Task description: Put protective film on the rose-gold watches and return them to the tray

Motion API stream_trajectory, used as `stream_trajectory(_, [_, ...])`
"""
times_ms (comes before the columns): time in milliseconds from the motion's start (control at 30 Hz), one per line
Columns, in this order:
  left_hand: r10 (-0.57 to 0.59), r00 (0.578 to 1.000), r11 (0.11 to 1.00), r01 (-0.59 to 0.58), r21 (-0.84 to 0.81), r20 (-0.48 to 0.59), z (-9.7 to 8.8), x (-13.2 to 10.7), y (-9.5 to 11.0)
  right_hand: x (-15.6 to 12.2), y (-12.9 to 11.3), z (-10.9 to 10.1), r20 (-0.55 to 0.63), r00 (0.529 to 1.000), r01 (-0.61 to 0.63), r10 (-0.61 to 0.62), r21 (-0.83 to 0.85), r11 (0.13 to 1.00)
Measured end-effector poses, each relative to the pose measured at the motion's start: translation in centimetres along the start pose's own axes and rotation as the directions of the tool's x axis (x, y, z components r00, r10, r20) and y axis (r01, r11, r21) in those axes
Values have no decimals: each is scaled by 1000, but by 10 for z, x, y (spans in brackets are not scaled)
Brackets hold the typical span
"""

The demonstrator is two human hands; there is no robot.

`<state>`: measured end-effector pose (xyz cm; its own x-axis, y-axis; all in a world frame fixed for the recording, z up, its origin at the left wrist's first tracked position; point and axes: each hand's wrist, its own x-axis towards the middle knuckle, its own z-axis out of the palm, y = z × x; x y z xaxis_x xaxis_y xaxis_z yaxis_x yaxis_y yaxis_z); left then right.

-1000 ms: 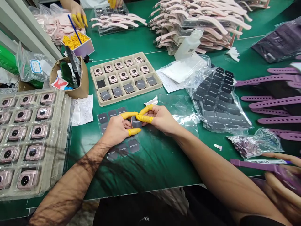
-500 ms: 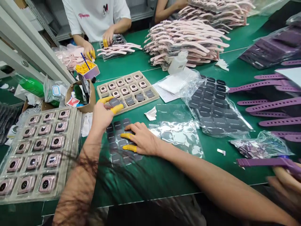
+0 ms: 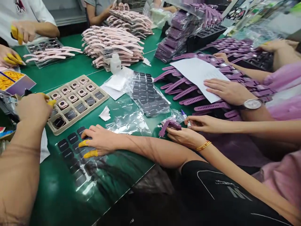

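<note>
My left hand [image 3: 35, 106] is at the left end of a beige tray [image 3: 81, 119], with yellow covers on its curled fingers. Its fingertips are partly hidden, and I cannot make out what is between them. The tray has rose-gold watch cases [image 3: 63, 104] in its far rows and dark square-faced pieces [image 3: 80, 107] along its near row. My right hand [image 3: 98, 141] lies open, palm down, on a clear sheet of dark square stickers [image 3: 68, 153], also with yellow covers on its fingers.
Bagged dark stickers [image 3: 150, 94], a white bottle [image 3: 115, 63] and stacked pink straps [image 3: 113, 45] are beyond the tray. On the right, a co-worker's hands [image 3: 185, 135] hold a purple strap [image 3: 170, 127]. Another hand [image 3: 228, 91] rests on white paper [image 3: 199, 77].
My view has swung right, so the tray and sheet appear farther left. My left hand, earlier on a grey square piece, is now over the tray's left end. My right hand stays on the sheet.
</note>
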<state>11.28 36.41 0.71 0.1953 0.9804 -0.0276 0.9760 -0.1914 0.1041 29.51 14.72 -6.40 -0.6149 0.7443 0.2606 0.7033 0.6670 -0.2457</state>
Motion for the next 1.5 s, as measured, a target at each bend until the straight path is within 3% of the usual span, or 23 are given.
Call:
stream_trajectory(100, [209,978,966,-210,154,24,2,12,14,0,5,2,-18,999,31,-30,37,999])
stream_trajectory(167, [316,946,939,-322,117,69,8,26,17,0,7,2,-16,999,41,-40,62,997])
stream_trajectory(300, [443,894,889,-428,-166,65,17,42,14,5,5,1,16,1000,-10,9,45,999])
stream_trajectory(367, [467,884,830,-446,-335,-21,17,34,12,11,3,1,17,999,-46,46,22,999])
stream_trajectory(467, [388,881,743,-472,-474,-269,17,3,15,22,1,3,20,995,-100,100,-13,995])
stream_trajectory(533, [282,856,696,-493,-521,-433,20,-29,23,28,0,4,2,991,-132,132,-27,991])
stream_trajectory(633, [86,855,583,-460,-670,-512,27,-85,45,29,1,5,-30,991,-130,129,-36,991])
stream_trajectory(700, [-11,894,424,-401,-812,-447,33,-123,58,24,2,3,-22,995,-94,93,-25,995])
stream_trajectory(767, [-44,956,219,-275,-936,-291,39,-156,64,19,5,-2,1,999,-45,45,17,999])
stream_trajectory(833, [-103,984,111,-137,-984,-148,46,-179,60,14,8,-8,27,999,17,-19,87,996])
stream_trajectory(900, [-202,976,100,-64,-993,-83,54,-192,50,12,11,-16,53,998,29,-40,193,981])
stream_trajectory(1000, [-245,965,132,-63,-989,-94,64,-198,36,12,14,-24,-24,992,-103,125,417,903])
stream_trajectory(1067, [-183,979,100,-78,-992,-95,66,-197,31,13,15,-26,-116,968,-129,224,535,835])
stream_trajectory(1167, [-27,999,-6,18,-1000,18,63,-196,31,13,15,-24,-197,969,-6,147,578,816])
stream_trajectory(1300, [80,976,-94,208,-974,201,54,-198,32,10,13,-18,-213,972,45,95,571,820])
stream_trajectory(1400, [124,957,-146,280,-949,263,50,-202,30,9,9,-13,-293,950,99,107,610,786])
stream_trajectory(1500, [174,935,-136,333,-933,308,48,-204,28,11,4,-15,-313,941,105,129,632,768])
